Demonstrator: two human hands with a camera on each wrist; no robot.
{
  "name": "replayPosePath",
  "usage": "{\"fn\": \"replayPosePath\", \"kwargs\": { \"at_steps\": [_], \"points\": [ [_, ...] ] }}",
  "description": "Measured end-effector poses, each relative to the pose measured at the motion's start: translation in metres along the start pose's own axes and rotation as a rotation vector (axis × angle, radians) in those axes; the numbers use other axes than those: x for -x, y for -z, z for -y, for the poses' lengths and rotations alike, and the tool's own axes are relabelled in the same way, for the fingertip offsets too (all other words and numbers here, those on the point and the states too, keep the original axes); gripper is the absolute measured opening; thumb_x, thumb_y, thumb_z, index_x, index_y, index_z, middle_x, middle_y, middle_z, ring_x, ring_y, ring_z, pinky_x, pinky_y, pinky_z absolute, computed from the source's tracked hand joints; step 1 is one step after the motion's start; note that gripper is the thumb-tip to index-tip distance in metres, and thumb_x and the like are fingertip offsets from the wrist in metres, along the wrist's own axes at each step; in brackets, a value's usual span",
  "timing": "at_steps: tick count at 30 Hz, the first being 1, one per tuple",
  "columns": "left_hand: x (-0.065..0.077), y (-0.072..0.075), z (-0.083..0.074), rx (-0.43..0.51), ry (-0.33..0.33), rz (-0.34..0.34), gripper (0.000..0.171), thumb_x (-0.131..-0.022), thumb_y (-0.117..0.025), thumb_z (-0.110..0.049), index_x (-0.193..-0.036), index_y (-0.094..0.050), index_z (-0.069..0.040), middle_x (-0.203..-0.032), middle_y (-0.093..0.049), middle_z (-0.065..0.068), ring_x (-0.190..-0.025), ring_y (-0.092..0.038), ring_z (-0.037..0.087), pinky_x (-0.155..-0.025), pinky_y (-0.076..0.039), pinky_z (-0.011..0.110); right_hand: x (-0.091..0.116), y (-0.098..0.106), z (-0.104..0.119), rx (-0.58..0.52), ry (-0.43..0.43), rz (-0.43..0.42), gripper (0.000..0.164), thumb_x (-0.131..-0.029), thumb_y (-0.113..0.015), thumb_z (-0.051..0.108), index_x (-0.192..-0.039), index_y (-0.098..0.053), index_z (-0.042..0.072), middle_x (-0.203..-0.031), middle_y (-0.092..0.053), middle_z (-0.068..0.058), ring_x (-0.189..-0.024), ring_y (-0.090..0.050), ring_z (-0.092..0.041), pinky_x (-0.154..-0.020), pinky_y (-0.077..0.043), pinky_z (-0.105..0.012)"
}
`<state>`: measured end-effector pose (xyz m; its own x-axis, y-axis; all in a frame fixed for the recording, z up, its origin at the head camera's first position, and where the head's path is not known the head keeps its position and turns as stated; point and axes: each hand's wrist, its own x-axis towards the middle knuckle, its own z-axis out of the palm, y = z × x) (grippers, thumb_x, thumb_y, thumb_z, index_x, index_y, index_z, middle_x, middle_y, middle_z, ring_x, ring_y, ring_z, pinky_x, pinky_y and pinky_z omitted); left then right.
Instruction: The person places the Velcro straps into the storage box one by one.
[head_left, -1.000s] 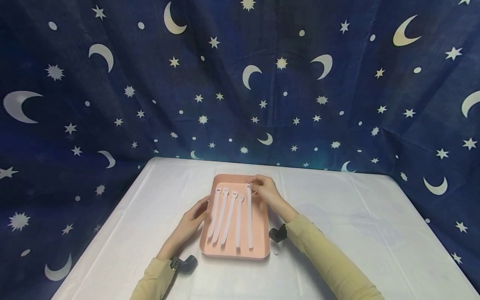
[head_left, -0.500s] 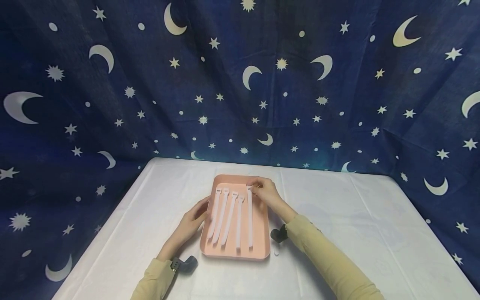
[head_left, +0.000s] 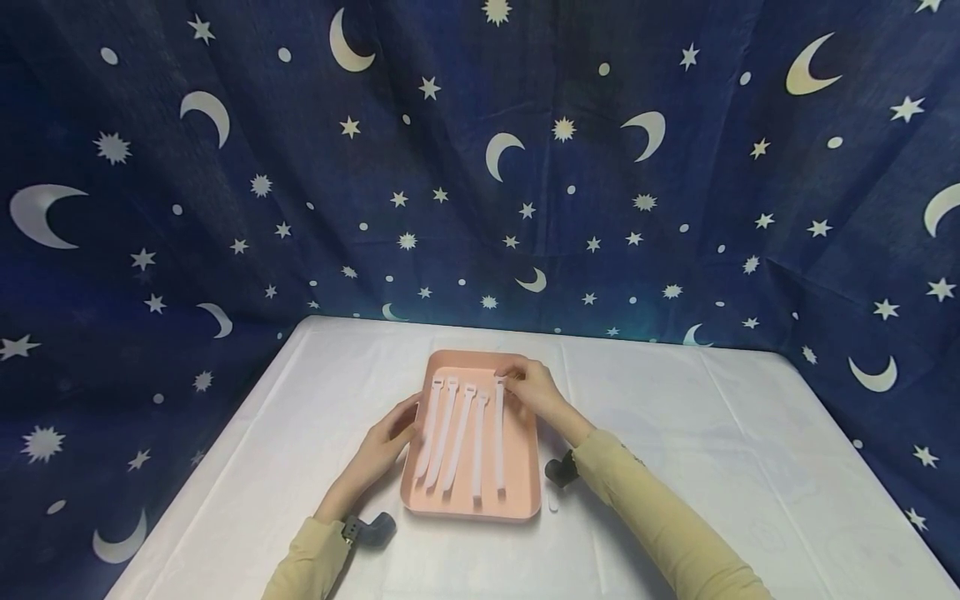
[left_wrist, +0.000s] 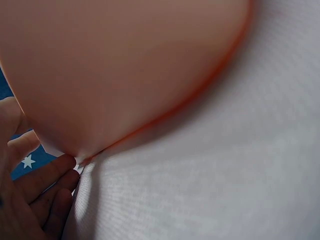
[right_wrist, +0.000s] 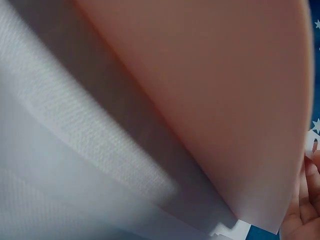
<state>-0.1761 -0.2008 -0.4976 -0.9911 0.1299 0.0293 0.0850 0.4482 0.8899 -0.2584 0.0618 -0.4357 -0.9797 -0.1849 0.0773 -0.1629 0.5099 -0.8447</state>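
A shallow pink tray (head_left: 517,492) holds several white cable ties (head_left: 477,450), flat straps with slotted heads at the far end, lying side by side lengthwise. My left hand (head_left: 382,437) grips the tray's left side, thumb at the rim and fingers along the outer wall; the left wrist view shows those fingers (left_wrist: 47,182) low against the wall. Over the tray's far right part, my right hand (head_left: 531,382) pinches the head of the rightmost cable tie (head_left: 500,442). In the right wrist view the tray wall hides most of that work, with only part of the hand showing.
The tray rests on a table with a white cloth (head_left: 675,483). Dark wrist cameras (head_left: 372,528) sit on both forearms. A small white piece (head_left: 553,502) shows beside the tray's right side. A navy curtain (head_left: 450,167) with moons and stars stands behind.
My right hand has come slightly nearer with the rightmost cable tie's head, whose lower end now sits a little farther up the tray. The left hand holds its place.
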Motion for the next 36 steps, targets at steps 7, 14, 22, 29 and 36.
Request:
{"fn": "replayPosePath", "kwargs": {
  "at_steps": [7, 14, 22, 29, 36],
  "points": [
    [-0.0002, -0.0001, -0.0009, -0.003, 0.005, -0.005, 0.051, -0.098, -0.052, -0.038, -0.147, -0.036, -0.032, -0.151, -0.042, 0.009, -0.141, -0.040, 0.031, -0.117, -0.034, 0.047, 0.0023, 0.0017, 0.0002, 0.039, 0.015, 0.010, 0.015, -0.085, -0.059, -0.003, -0.094, -0.069, 0.002, -0.090, -0.069, -0.014, -0.071, -0.061, -0.019, -0.064, -0.051, -0.022],
    [0.0002, -0.0004, -0.0027, -0.005, 0.023, 0.000, 0.051, -0.099, -0.051, -0.037, -0.148, -0.036, -0.032, -0.152, -0.042, 0.007, -0.141, -0.039, 0.030, -0.117, -0.035, 0.047, 0.0057, 0.0027, 0.0010, 0.086, 0.011, 0.010, 0.015, -0.084, -0.060, -0.002, -0.096, -0.068, 0.003, -0.089, -0.067, -0.012, -0.072, -0.058, -0.016, -0.067, -0.050, -0.024],
    [0.0006, -0.0006, -0.0026, -0.002, 0.014, 0.000, 0.051, -0.099, -0.051, -0.034, -0.148, -0.036, -0.031, -0.152, -0.041, 0.008, -0.141, -0.038, 0.031, -0.118, -0.034, 0.047, 0.0064, 0.0019, 0.0008, 0.087, 0.020, 0.005, 0.014, -0.086, -0.059, -0.001, -0.097, -0.067, 0.004, -0.091, -0.069, -0.012, -0.066, -0.059, -0.014, -0.061, -0.051, -0.022],
    [0.0008, -0.0006, -0.0019, -0.005, 0.006, -0.003, 0.050, -0.099, -0.052, -0.034, -0.147, -0.036, -0.031, -0.150, -0.044, 0.010, -0.140, -0.041, 0.032, -0.117, -0.035, 0.048, 0.0062, 0.0012, 0.0017, 0.083, 0.015, -0.008, 0.013, -0.086, -0.061, 0.000, -0.098, -0.067, 0.004, -0.096, -0.070, -0.012, -0.078, -0.064, -0.018, -0.071, -0.056, -0.027],
    [0.0007, -0.0005, -0.0020, -0.003, 0.011, -0.007, 0.050, -0.100, -0.051, -0.034, -0.147, -0.037, -0.030, -0.150, -0.044, 0.010, -0.140, -0.040, 0.032, -0.117, -0.034, 0.048, 0.0069, 0.0019, 0.0015, 0.081, 0.027, 0.008, 0.016, -0.086, -0.061, -0.001, -0.101, -0.066, 0.002, -0.105, -0.069, -0.014, -0.100, -0.067, -0.029, -0.087, -0.057, -0.039]
  ]
}}
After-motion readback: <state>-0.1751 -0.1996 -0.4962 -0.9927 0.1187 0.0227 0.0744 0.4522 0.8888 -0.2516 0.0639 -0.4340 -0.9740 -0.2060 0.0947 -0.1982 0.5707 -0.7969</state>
